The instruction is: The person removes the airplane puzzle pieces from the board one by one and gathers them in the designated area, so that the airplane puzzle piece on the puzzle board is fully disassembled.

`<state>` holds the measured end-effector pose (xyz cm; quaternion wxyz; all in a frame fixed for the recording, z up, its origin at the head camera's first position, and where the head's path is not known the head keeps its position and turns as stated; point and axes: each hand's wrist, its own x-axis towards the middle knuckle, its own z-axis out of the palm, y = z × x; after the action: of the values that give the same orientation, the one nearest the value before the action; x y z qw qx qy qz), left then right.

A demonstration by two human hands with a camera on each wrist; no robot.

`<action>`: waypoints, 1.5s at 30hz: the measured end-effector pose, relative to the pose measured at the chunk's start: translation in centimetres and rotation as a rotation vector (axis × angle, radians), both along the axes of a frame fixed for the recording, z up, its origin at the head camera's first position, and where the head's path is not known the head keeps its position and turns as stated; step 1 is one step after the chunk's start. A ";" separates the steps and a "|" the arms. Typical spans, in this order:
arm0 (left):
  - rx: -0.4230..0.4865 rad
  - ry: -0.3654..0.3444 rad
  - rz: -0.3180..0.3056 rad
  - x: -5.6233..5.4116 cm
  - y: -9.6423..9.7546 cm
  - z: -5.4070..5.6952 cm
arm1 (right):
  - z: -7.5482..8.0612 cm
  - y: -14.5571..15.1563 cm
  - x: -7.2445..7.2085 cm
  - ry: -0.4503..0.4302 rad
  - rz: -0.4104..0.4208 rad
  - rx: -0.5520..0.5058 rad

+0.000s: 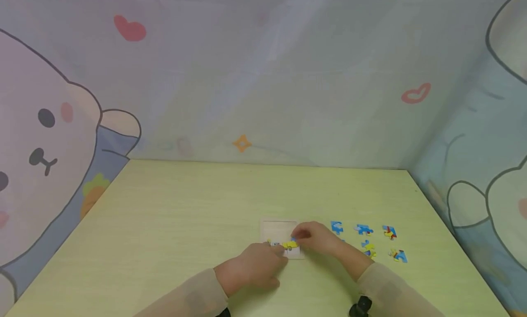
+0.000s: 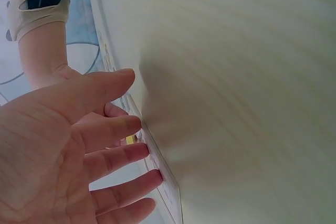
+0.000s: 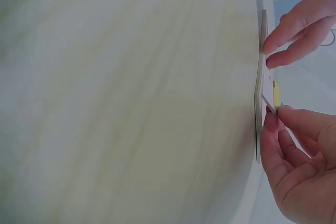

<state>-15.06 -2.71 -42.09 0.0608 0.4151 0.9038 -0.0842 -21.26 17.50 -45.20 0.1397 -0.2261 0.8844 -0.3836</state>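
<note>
A small pale puzzle tray point(image 1: 280, 227) lies on the table between both hands, with puzzle pieces along its near part. My right hand point(image 1: 319, 237) pinches the edge of a yellow and blue puzzle piece point(image 1: 290, 244) between thumb and fingers at the tray's right side. In the right wrist view that piece point(image 3: 268, 99) is tilted, its pinched end raised off the tray. My left hand point(image 1: 260, 265) reaches over the near left of the tray, fingers extended and fingertips touching it. Its palm and spread fingers show in the left wrist view, where they hide much of the tray.
Several loose puzzle pieces lie right of the tray, among them a blue one point(image 1: 336, 227), a red and yellow one point(image 1: 389, 232) and a blue and yellow one point(image 1: 398, 255). A printed curtain point(image 1: 263, 79) hangs behind the table point(image 1: 185, 207).
</note>
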 end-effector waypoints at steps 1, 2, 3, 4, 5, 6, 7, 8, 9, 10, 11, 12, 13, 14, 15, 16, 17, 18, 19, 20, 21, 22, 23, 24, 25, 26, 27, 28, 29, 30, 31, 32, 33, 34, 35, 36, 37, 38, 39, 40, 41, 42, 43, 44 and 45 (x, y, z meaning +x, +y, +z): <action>0.000 -0.002 0.001 0.0 0.0 -0.1 | -0.1 0.1 0.0 -0.001 0.001 -0.006; 0.002 -0.002 0.003 0.0 -0.1 -0.1 | -0.1 0.1 0.0 0.002 0.002 -0.007; 0.004 -0.006 0.006 0.0 -0.1 -0.2 | -0.2 0.2 0.0 0.004 0.002 -0.011; 0.006 -0.006 0.007 0.0 -0.1 -0.3 | -0.2 0.3 0.0 0.005 -0.001 -0.019; 0.009 -0.003 0.008 0.0 -0.2 -0.4 | -0.3 0.4 0.0 0.006 -0.004 -0.027; 0.010 0.002 0.006 0.0 -0.2 -0.5 | -0.3 0.5 -0.1 0.005 -0.009 -0.033; 0.014 0.005 0.006 -0.1 -0.2 -0.5 | -0.3 0.7 -0.1 0.001 -0.014 -0.042; 0.016 0.010 0.004 -0.1 -0.2 -0.6 | -0.3 0.8 -0.1 0.001 -0.018 -0.044; 0.018 0.013 0.001 -0.1 -0.2 -0.6 | -0.3 0.9 -0.1 -0.005 -0.022 -0.052; 0.020 0.018 -0.002 -0.1 -0.2 -0.6 | -0.3 1.1 -0.1 -0.014 -0.025 -0.060; 0.020 0.021 -0.004 -0.1 -0.2 -0.6 | -0.3 1.2 -0.2 -0.021 -0.026 -0.065; 0.020 0.022 -0.005 -0.1 -0.2 -0.6 | -0.2 1.4 -0.1 -0.031 -0.025 -0.070; 0.019 0.023 -0.006 -0.1 -0.2 -0.6 | -0.2 1.6 -0.1 -0.038 -0.021 -0.077; 0.018 0.024 -0.006 -0.1 -0.1 -0.5 | -0.1 1.7 -0.1 -0.039 -0.020 -0.077; 0.018 0.023 -0.004 -0.1 -0.1 -0.5 | 0.0 1.9 0.0 -0.047 -0.017 -0.086; 0.019 0.023 -0.002 -0.1 -0.1 -0.5 | 0.0 2.0 0.0 -0.050 -0.015 -0.092; 0.020 0.022 0.000 -0.1 0.0 -0.5 | 0.1 2.2 0.0 -0.049 -0.012 -0.093; 0.021 0.020 0.004 -0.1 0.0 -0.5 | 0.2 2.4 0.1 -0.052 -0.014 -0.094; 0.024 0.018 0.007 0.0 0.0 -0.5 | 0.2 2.5 0.1 -0.054 -0.018 -0.095; 0.026 0.017 0.009 0.0 0.1 -0.5 | 0.3 2.6 0.2 -0.054 -0.022 -0.093; 0.027 0.016 0.013 0.0 0.1 -0.5 | 0.3 2.8 0.2 -0.057 -0.026 -0.096; 0.027 0.014 0.016 0.0 0.1 -0.5 | 0.3 2.9 0.2 -0.057 -0.030 -0.091; 0.027 0.012 0.017 0.0 0.1 -0.5 | 0.3 3.1 0.2 -0.054 -0.028 -0.088; 0.025 0.010 0.019 0.1 0.1 -0.5 | 0.3 3.2 0.3 -0.055 -0.031 -0.086; 0.023 0.008 0.019 0.1 0.1 -0.5 | 0.3 3.3 0.3 -0.055 -0.029 -0.087; 0.021 0.008 0.019 0.1 0.1 -0.6 | 0.2 3.5 0.4 -0.052 -0.028 -0.083; 0.020 0.007 0.021 0.2 0.0 -0.5 | 0.2 3.6 0.4 -0.050 -0.030 -0.081; 0.019 0.008 0.022 0.2 0.0 -0.5 | 0.1 3.7 0.4 -0.046 -0.032 -0.079; 0.017 0.012 0.022 0.2 0.0 -0.5 | 0.1 3.9 0.4 -0.044 -0.033 -0.081; 0.016 0.016 0.024 0.3 0.0 -0.5 | 0.1 4.0 0.5 -0.045 -0.039 -0.081; 0.016 0.020 0.026 0.3 0.0 -0.5 | 0.1 4.1 0.5 -0.042 -0.041 -0.080; 0.016 0.024 0.029 0.3 0.0 -0.5 | 0.1 4.3 0.5 -0.035 -0.042 -0.077; 0.016 0.026 0.031 0.3 0.0 -0.4 | 0.1 4.5 0.5 -0.031 -0.043 -0.077; 0.015 0.029 0.033 0.4 0.0 -0.4 | 0.0 4.6 0.5 -0.030 -0.042 -0.080; 0.015 0.032 0.033 0.4 0.0 -0.4 | 0.0 4.8 0.5 -0.029 -0.040 -0.084; 0.015 0.033 0.033 0.4 0.0 -0.4 | -0.1 4.9 0.5 -0.029 -0.039 -0.086; 0.014 0.033 0.033 0.5 0.0 -0.4 | -0.2 5.1 0.6 -0.032 -0.038 -0.091; 0.011 0.036 0.032 0.5 0.0 -0.4 | -0.2 5.3 0.6 -0.035 -0.039 -0.098; 0.009 0.039 0.032 0.6 0.0 -0.4 | -0.3 5.5 0.6 -0.042 -0.040 -0.106; 0.007 0.041 0.031 0.6 0.0 -0.3 | -0.3 5.7 0.7 -0.051 -0.041 -0.114; 0.004 0.042 0.030 0.6 0.0 -0.3 | -0.3 5.9 0.8 -0.056 -0.043 -0.119; 0.001 0.044 0.031 0.7 0.0 -0.3 | -0.3 6.1 0.8 -0.061 -0.046 -0.123; -0.001 0.045 0.033 0.7 0.1 -0.3 | -0.2 6.3 0.9 -0.065 -0.049 -0.127; -0.001 0.047 0.033 0.7 0.1 -0.3 | -0.1 6.5 0.9 -0.071 -0.052 -0.131; -0.002 0.047 0.034 0.7 0.1 -0.4 | -0.1 6.7 1.0 -0.076 -0.054 -0.135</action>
<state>-14.38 -2.60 -42.46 0.0413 0.3976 0.9119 -0.0935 -20.27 24.24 -45.25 0.1473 -0.1963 0.8563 -0.4545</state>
